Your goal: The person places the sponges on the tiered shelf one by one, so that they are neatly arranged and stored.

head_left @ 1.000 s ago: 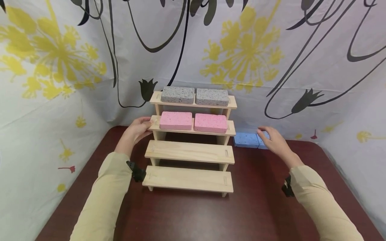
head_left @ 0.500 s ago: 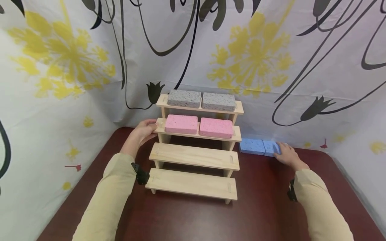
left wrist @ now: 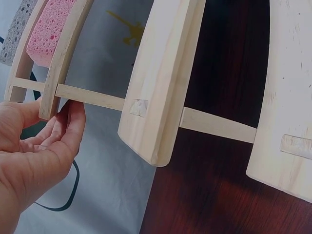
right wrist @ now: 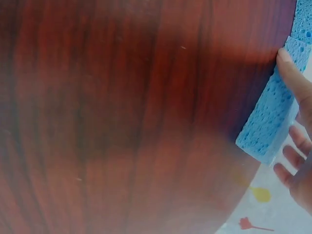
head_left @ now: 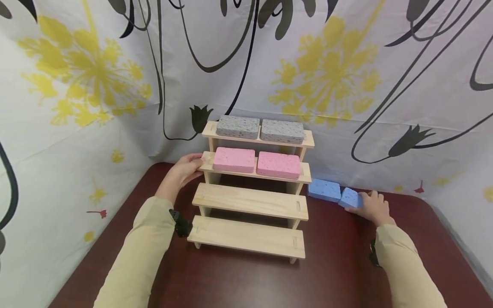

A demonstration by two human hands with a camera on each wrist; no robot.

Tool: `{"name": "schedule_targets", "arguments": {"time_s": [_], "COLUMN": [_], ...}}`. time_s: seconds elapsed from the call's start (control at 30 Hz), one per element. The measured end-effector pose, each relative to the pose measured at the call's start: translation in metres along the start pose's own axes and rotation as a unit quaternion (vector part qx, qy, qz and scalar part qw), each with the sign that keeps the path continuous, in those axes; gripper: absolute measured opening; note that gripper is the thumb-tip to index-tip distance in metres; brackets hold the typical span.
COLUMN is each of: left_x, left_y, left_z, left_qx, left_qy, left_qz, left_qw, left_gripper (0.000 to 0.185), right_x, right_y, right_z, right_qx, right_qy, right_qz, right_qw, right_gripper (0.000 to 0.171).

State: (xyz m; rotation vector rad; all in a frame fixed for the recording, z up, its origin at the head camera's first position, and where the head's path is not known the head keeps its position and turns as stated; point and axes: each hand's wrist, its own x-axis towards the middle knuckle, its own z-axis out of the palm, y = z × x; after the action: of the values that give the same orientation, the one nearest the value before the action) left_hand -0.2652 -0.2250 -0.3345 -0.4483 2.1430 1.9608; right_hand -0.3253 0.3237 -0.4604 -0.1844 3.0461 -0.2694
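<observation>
My left hand (head_left: 185, 170) holds the left end of the second-highest tier of a four-step wooden display rack (head_left: 250, 200). In the left wrist view, its thumb and fingers close round the board end. At the back right of the table, my right hand (head_left: 376, 208) grips a blue sponge (head_left: 349, 197) between thumb and fingers. The right wrist view has the thumb along one side of that sponge (right wrist: 270, 109), with the fingers on the other. Another blue sponge (head_left: 324, 190) lies just left of it, its corner close to the held one.
Two grey sponges (head_left: 238, 127) lie on the rack's top tier and two pink sponges (head_left: 234, 160) on the tier below. The two lower tiers show bare wood. Patterned white cloth (head_left: 215, 51) hangs behind the dark red-brown table (head_left: 239, 282).
My right hand has come down onto the right blue sponge, taken hold of it and turned it out of line with its neighbour. The left hand keeps its hold; the head view has shifted slightly.
</observation>
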Motion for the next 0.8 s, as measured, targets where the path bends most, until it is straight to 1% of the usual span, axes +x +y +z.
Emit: {"name": "schedule_targets", "arguments": {"time_s": [0.1, 0.17, 0.2, 0.23, 0.33, 0.43, 0.53, 0.63, 0.8], "left_x": [-0.001, -0.001, -0.001, -0.001, -0.002, -0.002, -0.002, -0.001, -0.001], "left_y": [0.001, 0.001, 0.001, 0.001, 0.0, -0.001, -0.001, 0.0, 0.002], "left_z": [-0.001, -0.001, -0.001, -0.001, 0.0, -0.001, -0.002, -0.002, -0.001], "left_qx": [0.008, 0.012, 0.012, 0.011, 0.01, 0.009, 0.011, 0.011, 0.002], "left_qy": [-0.001, -0.001, -0.001, -0.002, -0.003, -0.002, -0.003, -0.002, -0.005], "left_qz": [-0.002, -0.004, -0.004, -0.004, -0.007, -0.009, -0.007, -0.006, -0.003], "left_qw": [1.0, 0.9999, 0.9999, 0.9999, 0.9999, 0.9999, 0.9999, 0.9999, 1.0], "left_gripper": [0.05, 0.051, 0.051, 0.051, 0.051, 0.051, 0.051, 0.051, 0.051], "right_x": [-0.01, -0.016, -0.023, -0.025, -0.028, -0.031, -0.033, -0.037, -0.043], "right_y": [-0.004, -0.006, -0.013, -0.012, -0.011, -0.012, -0.013, -0.014, -0.02], "right_z": [-0.001, -0.002, -0.008, -0.008, -0.008, -0.012, -0.018, -0.024, -0.04], "right_qx": [0.023, 0.045, 0.054, 0.059, 0.064, 0.065, 0.073, 0.079, 0.079], "right_qy": [-0.006, -0.023, -0.037, -0.046, -0.069, -0.091, -0.121, -0.143, -0.139], "right_qz": [0.022, 0.039, 0.049, 0.056, 0.075, 0.085, 0.081, 0.067, 0.034], "right_qw": [0.999, 0.998, 0.997, 0.996, 0.993, 0.99, 0.987, 0.984, 0.987], "right_gripper": [0.1, 0.102, 0.099, 0.1, 0.103, 0.106, 0.106, 0.102, 0.094]}}
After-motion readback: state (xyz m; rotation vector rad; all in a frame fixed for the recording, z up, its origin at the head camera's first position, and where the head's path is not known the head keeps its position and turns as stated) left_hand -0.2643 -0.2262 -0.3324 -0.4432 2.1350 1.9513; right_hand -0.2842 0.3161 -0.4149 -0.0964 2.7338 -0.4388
